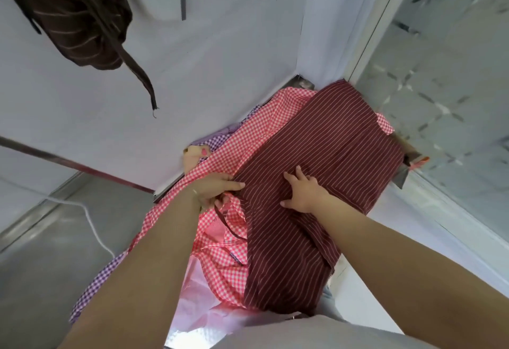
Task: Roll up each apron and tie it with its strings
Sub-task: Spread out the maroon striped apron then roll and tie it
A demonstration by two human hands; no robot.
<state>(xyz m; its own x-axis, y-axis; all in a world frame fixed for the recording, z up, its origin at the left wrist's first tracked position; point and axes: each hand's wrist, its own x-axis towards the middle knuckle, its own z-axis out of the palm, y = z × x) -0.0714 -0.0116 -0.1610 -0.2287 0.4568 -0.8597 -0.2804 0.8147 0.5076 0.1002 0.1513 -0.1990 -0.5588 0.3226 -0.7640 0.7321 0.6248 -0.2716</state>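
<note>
Table (304, 82) mostly hidden under aprons; brown apron (71, 12) cut off top-left.

No readable text, labels, brands, numbers or signs anywhere in view. The fabrics carry patterns only, stripes and checks, with no lettering. Walls and glass panel show no print.
</note>
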